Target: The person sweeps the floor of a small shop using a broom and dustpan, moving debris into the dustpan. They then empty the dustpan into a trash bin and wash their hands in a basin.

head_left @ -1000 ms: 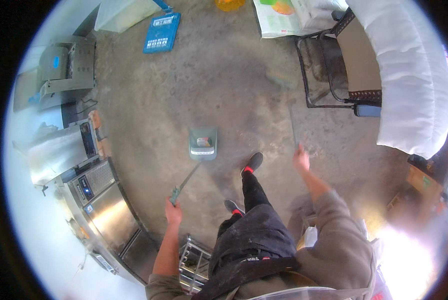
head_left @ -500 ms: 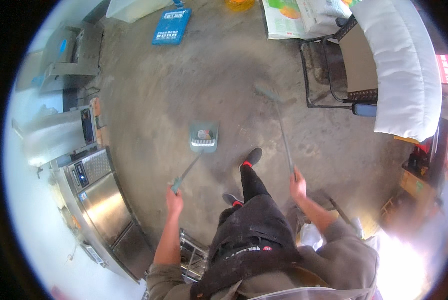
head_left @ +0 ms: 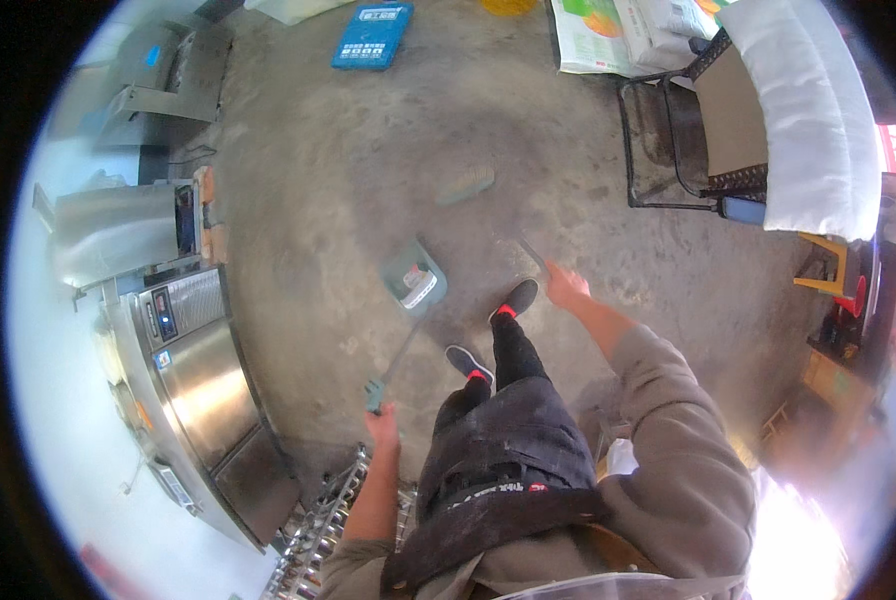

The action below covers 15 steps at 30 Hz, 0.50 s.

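Observation:
My left hand is closed round the grip of a long-handled dustpan. The grey-green dustpan rests on the concrete floor ahead of my feet, its open side facing away from me, with a pale label at its near edge. My right hand grips the stick of a broom, further forward than the left. Just beyond the dustpan, to its right, the grey-green broom head is low at the floor, slightly blurred. Part of the broom stick between head and hand is too blurred to make out.
A folding chair with a white quilt stands at the right. Along the left are a steel cabinet and other metal equipment. A blue flat package and printed sacks lie at the far side. A metal rack is beside my left arm.
The broom head has swept left and toward the dustpan, and my right hand has moved forward and left. The dustpan has turned, while my left hand has shifted slightly right and nearer me.

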Motion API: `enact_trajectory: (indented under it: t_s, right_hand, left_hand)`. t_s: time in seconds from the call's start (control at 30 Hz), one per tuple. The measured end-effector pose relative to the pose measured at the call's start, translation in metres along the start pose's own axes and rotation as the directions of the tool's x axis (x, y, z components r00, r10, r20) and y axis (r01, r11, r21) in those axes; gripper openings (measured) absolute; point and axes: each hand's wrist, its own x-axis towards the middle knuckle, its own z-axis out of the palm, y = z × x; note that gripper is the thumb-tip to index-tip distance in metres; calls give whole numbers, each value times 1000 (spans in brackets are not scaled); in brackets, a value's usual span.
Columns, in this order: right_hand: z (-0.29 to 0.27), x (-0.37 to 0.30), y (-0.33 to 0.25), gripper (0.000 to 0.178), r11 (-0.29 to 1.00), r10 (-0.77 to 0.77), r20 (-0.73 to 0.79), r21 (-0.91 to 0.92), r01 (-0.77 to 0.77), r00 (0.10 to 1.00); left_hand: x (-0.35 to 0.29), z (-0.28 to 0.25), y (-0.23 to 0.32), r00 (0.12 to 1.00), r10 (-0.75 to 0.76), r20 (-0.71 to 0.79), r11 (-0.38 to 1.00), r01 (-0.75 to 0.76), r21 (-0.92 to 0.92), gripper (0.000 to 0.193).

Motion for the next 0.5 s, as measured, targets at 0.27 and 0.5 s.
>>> enact_trajectory:
  t_s: [0.27, 0.5]
  right_hand:
    - [77, -175, 79, 48, 995, 80, 34, -70, -78, 996]
    - [131, -289, 104, 46, 899, 257, -145, 399, -181, 956]
  left_hand:
    - [-16, -52, -60, 999, 31, 45, 898, -47, 437, 29]
    - [-27, -100, -79, 975, 190, 118, 834, -224, 505, 34]
